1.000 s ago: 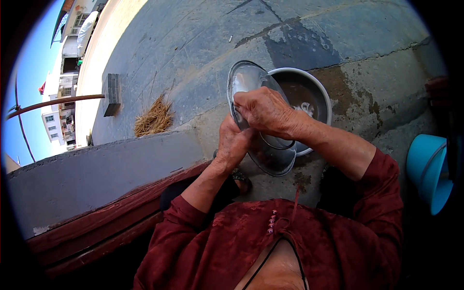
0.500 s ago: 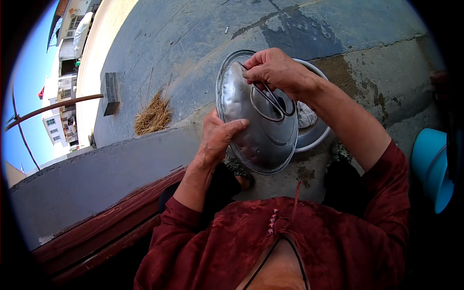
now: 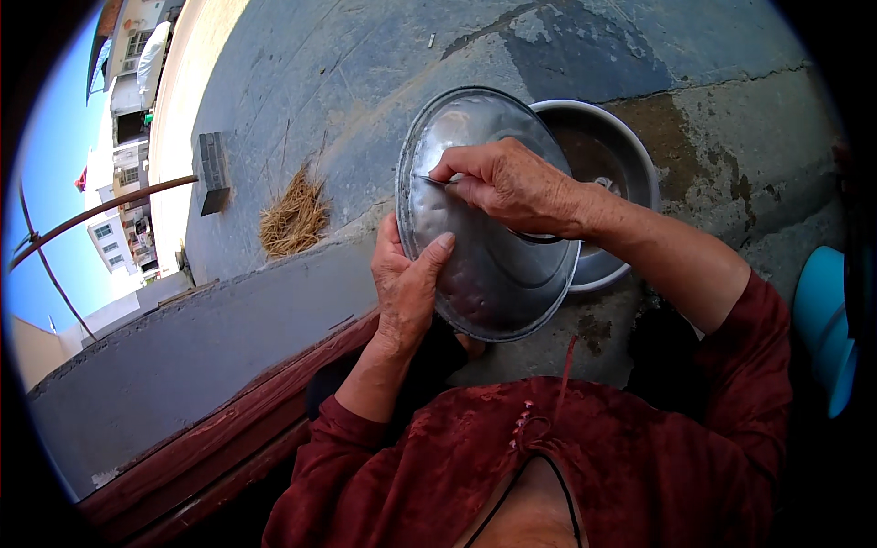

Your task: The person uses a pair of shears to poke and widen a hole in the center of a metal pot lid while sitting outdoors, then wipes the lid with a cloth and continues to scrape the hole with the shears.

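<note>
A dented round metal pot lid [image 3: 489, 292] is tilted in front of me. My left hand [image 3: 406, 279] grips its left edge, thumb on the upper face and fingers behind the rim. My right hand [image 3: 512, 187] is closed on a pair of metal scissors [image 3: 437, 181], pinching them near the blades. The narrow tip rests against the lid's surface, left of centre. Most of the looped handles are hidden under my palm. Behind the lid, a metal basin [image 3: 647, 173] stands on the ground, with a pale, crumpled item partly visible in it.
A turquoise plastic container [image 3: 818, 306] stands at the far right. Dry straw [image 3: 294, 215] lies left of the lid, near a grey brick [image 3: 212, 173]. A low concrete ledge [image 3: 210, 333] with a dark red wooden edge runs along my left. Damp patches mark the concrete.
My right hand has moved down and slightly left with the scissors, bringing their tip lower on the lid; the handle loops are now mostly covered. The lid appears turned more toward me.
</note>
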The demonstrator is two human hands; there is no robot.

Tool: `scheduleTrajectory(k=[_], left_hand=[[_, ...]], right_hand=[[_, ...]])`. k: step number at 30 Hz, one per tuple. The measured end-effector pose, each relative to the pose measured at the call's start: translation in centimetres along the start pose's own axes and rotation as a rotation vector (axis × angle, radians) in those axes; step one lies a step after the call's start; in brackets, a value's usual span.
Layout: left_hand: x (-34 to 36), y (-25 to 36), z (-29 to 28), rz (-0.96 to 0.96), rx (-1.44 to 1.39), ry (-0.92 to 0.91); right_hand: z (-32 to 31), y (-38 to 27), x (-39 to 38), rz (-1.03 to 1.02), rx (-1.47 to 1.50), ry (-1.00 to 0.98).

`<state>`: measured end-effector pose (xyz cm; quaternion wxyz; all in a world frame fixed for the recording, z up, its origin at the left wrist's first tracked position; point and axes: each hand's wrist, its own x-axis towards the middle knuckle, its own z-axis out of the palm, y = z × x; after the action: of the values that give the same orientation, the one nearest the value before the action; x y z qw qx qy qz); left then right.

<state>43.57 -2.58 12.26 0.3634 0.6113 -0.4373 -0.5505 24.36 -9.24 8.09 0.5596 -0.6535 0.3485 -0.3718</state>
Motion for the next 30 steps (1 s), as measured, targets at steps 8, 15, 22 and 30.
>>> scheduleTrajectory(k=[8, 15, 22, 30], left_hand=[[0.1, -0.5, -0.4, -0.005, -0.036, 0.014], [0.3, -0.7, -0.4, 0.039, 0.049, 0.007], [0.6, -0.2, 0.0, -0.010, 0.045, -0.004], [1.3, -0.2, -0.4, -0.024, 0.070, -0.003]], right_hand=[[1.5, 1.1, 2.2, -0.188, -0.313, 0.085], [2.6, 0.1, 1.2, -0.185, -0.289, 0.031], [2.1, 0.0, 0.9, -0.161, -0.278, -0.019], [1.7, -0.8, 0.9, -0.110, -0.265, -0.146]])
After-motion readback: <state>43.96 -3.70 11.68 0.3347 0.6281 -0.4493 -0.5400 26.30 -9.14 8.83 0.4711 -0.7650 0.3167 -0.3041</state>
